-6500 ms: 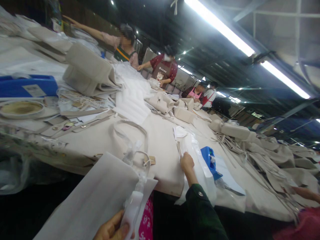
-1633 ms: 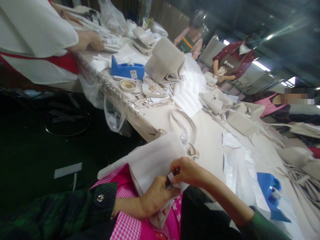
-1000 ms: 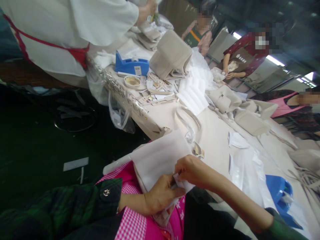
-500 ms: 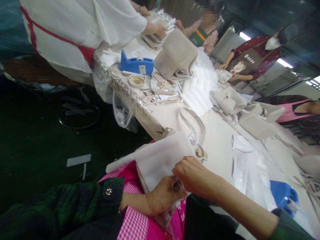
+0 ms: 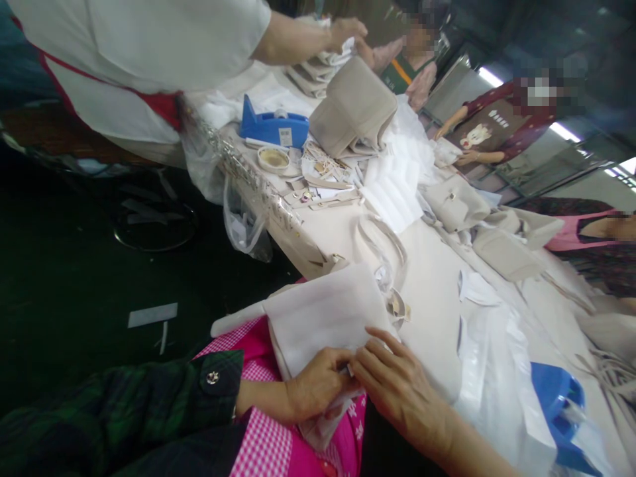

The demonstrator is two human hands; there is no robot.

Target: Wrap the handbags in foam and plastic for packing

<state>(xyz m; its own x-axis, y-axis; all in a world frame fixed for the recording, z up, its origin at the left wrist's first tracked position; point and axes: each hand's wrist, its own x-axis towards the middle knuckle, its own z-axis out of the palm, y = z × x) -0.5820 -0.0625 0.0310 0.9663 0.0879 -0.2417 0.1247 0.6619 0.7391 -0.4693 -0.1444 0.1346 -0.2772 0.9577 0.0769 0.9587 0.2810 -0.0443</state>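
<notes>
A beige bag with white wrapping sheet (image 5: 328, 315) over it rests on my lap and against the table edge. Its lower end is gathered at my hands. My left hand (image 5: 318, 384) is closed on that end of the bag, thumb on top. My right hand (image 5: 397, 384) meets its fingertips from the right. The right index finger is lifted along the sheet while the other fingers bend inward; what they pinch is hidden. Beyond the bag, a beige strap (image 5: 390, 242) loops on the table, partly in clear plastic.
A blue tape dispenser (image 5: 275, 128), a tape roll (image 5: 273, 159) and a folded beige bag (image 5: 352, 106) stand further up the table (image 5: 432, 318). Plastic bags (image 5: 497, 371) and another blue dispenser (image 5: 556, 411) lie to the right. Several co-workers are around the table.
My right hand has opened from a fist and turned, its index finger now stretched out, slightly lower. My left hand stays on the bag. A co-worker's arm at the top has moved right.
</notes>
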